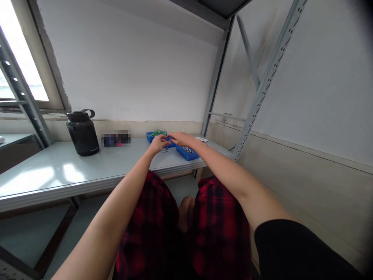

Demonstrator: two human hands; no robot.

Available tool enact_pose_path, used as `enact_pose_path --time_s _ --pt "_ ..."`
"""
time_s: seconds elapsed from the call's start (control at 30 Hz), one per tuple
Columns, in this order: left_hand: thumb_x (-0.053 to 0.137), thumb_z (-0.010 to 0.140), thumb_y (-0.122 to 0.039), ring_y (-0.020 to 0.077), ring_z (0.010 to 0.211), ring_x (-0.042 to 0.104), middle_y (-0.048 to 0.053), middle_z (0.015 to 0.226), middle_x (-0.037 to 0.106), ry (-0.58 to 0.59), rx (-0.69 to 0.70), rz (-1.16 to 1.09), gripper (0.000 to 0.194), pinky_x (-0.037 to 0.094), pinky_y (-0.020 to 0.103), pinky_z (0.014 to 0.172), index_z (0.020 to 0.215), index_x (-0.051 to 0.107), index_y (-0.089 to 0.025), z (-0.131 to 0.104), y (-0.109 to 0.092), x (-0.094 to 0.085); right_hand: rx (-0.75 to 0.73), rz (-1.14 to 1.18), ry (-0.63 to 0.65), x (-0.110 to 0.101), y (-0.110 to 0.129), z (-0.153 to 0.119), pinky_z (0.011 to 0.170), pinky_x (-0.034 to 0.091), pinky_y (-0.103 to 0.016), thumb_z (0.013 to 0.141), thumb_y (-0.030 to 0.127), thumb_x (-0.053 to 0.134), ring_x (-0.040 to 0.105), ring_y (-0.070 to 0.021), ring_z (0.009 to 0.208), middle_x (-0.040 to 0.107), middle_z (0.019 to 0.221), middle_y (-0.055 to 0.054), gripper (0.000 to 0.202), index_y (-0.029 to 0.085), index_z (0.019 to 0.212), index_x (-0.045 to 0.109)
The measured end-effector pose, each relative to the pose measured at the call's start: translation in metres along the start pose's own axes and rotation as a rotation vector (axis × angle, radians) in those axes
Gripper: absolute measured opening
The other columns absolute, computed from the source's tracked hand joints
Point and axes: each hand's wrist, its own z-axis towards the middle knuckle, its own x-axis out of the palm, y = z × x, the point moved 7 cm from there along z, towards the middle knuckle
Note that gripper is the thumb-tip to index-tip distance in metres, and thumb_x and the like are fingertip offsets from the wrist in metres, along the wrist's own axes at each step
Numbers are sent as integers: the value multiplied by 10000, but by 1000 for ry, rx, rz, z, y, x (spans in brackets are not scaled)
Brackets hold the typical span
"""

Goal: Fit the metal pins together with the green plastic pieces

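Observation:
My left hand and my right hand meet above the table, fingertips pinched close together. Whatever is between them is too small to make out. Behind my hands stands a blue tray heaped with green strand-like pieces. Just below my right hand is another blue tray containing small dark and metallic parts. Some small silvery pieces lie on the tabletop under my fingers. Part of each tray is hidden by my hands.
A black bottle with a loop lid stands left on the pale table. Beside it lies a blurred-out item. A white flat object is behind my right wrist. Metal shelf posts frame the right side.

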Motion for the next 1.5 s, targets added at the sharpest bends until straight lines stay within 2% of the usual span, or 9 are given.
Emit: enact_pose_path --time_s 0.17,0.37,0.5,0.7,0.87,0.97,1.1,1.33,1.5 --pt "809 673 -317 164 619 589 23 669 676 -27 -21 -5 387 434 262 585 976 665 -125 -1 0 -3 14 19 53 7 -5 3 648 390 -246 991 266 453 633 -182 811 730 1017 -82 271 178 1098 686" --pt "794 710 -317 178 616 592 25 658 655 -24 -34 5 327 445 281 590 957 683 -135 1 6 -2 8 -25 34 6 -17 4 711 421 -239 973 241 482 648 -182 871 740 1063 -72 256 190 1083 708" --pt "739 741 -232 187 632 610 38 681 665 -74 -64 98 206 455 284 620 918 693 -137 5 16 -7 113 -50 47 9 -44 -1 689 439 -236 959 226 500 665 -189 862 743 1058 -95 250 185 1076 717" --pt "694 714 -173 240 827 669 88 816 728 -104 -91 285 81 484 294 748 794 697 -162 7 29 -13 377 -67 145 28 -97 -19 628 464 -275 885 193 568 686 -214 784 752 1051 -123 235 186 1030 753" --pt "686 683 -161 240 792 670 84 748 720 -24 -162 289 40 496 280 699 722 694 -161 6 41 -9 455 -63 198 37 -118 -28 642 482 -270 868 182 583 695 -212 808 752 1083 -127 248 183 1037 765" --pt "642 716 -141 228 807 678 93 812 737 35 -214 381 90 504 268 700 772 712 -145 5 45 -6 498 -67 249 41 -124 -31 682 499 -275 877 206 575 695 -220 874 735 1149 -127 283 183 1097 751" --pt "605 766 -135 237 916 694 113 945 762 71 -248 496 154 526 275 792 846 737 -132 5 48 -5 524 -35 310 49 -126 -32 745 517 -301 882 239 586 691 -232 910 719 1192 -122 291 190 1125 738" --pt "602 817 -164 278 1038 696 120 1076 762 137 -169 666 207 525 300 900 925 778 -156 7 50 0 526 -17 404 54 -119 -33 722 505 -311 863 180 576 678 -225 865 730 1102 -136 279 147 1091 734" --pt "591 813 -153 267 1009 704 106 1070 762 267 -169 802 222 523 285 878 929 779 -171 11 65 10 541 22 434 53 -116 -37 670 487 -291 827 195 627 663 -199 792 736 972 -104 272 162 1074 735"
